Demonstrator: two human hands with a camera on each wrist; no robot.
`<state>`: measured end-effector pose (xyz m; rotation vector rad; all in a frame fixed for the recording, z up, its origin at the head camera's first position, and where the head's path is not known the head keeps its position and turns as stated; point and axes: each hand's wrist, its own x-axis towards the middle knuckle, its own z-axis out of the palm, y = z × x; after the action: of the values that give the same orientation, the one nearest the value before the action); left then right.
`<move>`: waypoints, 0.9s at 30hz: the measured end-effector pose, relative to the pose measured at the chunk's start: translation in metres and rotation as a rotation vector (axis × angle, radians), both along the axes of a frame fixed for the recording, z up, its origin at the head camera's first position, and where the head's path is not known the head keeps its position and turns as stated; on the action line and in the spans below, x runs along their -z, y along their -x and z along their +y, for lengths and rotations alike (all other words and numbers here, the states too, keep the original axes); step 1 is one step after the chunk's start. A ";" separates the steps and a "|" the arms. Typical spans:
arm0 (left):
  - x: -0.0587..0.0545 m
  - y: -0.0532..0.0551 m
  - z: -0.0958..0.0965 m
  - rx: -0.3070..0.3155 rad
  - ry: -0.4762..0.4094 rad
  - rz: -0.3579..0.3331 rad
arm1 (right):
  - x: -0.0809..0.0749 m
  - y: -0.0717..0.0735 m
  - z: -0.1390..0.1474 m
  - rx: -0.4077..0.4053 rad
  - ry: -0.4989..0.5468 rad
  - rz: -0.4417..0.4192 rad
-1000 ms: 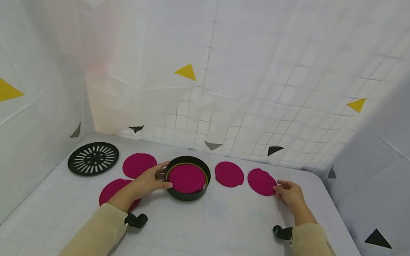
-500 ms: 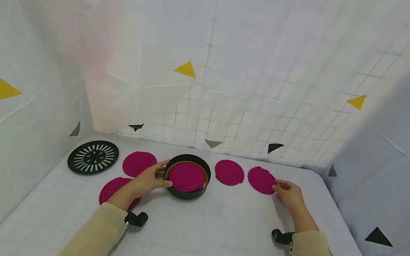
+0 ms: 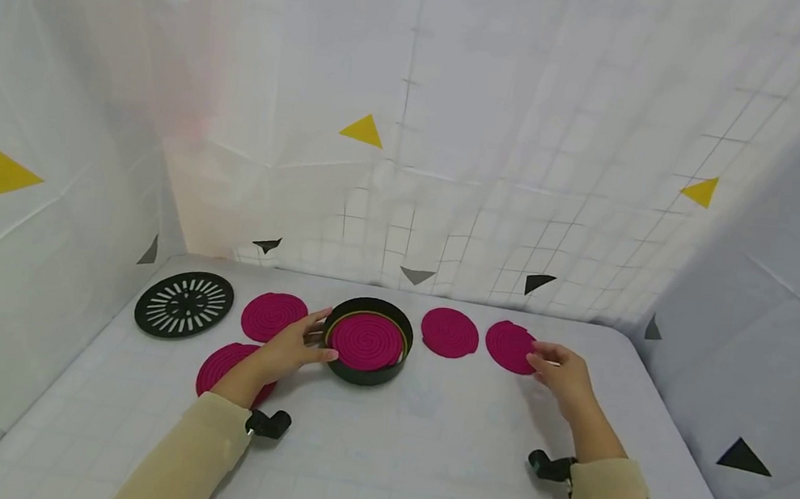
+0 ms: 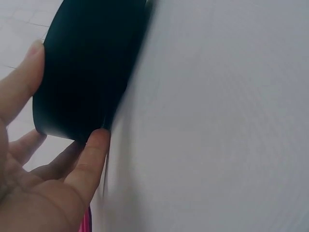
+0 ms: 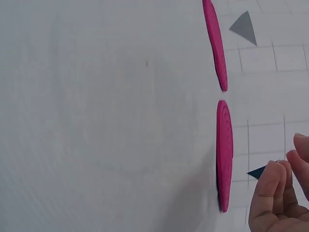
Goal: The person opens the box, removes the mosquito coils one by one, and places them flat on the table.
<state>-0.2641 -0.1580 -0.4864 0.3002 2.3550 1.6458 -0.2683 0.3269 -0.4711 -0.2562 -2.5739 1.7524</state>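
Observation:
A round black mosquito coil holder [image 3: 365, 375] stands at the back middle with a pink mosquito coil [image 3: 366, 342] lying in it. My left hand [image 3: 292, 349] grips its left side, thumb at the near wall and fingers spread along the outside; the left wrist view shows these fingertips on the dark wall [image 4: 82, 72]. On the right, my right hand [image 3: 564, 376] hovers with bent fingers over the edge of the rightmost pink coil [image 3: 508, 346]. In the right wrist view that coil [image 5: 224, 154] lies flat on the table, apart from the fingertips, and nothing shows between them.
Another coil [image 3: 450, 333] lies right of the holder. Two more, a back coil [image 3: 272, 316] and a near coil [image 3: 223, 365] partly under my left forearm, lie to the left. The slotted black lid [image 3: 184, 305] rests at the far left. White sheeting [image 3: 496, 170] rises behind the table.
My right hand has shifted slightly left, so its fingertips now overlap the edge of the rightmost coil more. The left hand, holder and coils stay in place; the head view has tilted a little.

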 end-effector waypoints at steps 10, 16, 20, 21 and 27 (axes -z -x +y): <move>0.000 0.000 0.002 -0.005 0.000 -0.010 | -0.011 -0.010 -0.022 -0.056 -0.017 0.043; -0.005 -0.003 0.004 -0.009 -0.003 -0.023 | -0.016 -0.014 -0.034 -0.071 -0.028 0.059; 0.000 0.000 0.002 -0.010 0.013 -0.018 | -0.021 -0.015 -0.043 -0.073 -0.014 0.078; 0.000 0.000 0.001 -0.010 0.016 -0.018 | -0.022 -0.015 -0.045 -0.074 -0.004 0.084; 0.000 0.000 0.000 -0.007 0.018 -0.016 | -0.029 -0.016 -0.061 -0.079 0.019 0.082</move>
<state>-0.2640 -0.1577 -0.4862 0.2747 2.3600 1.6229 -0.2521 0.2663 -0.4416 -0.0822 -2.5437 1.7737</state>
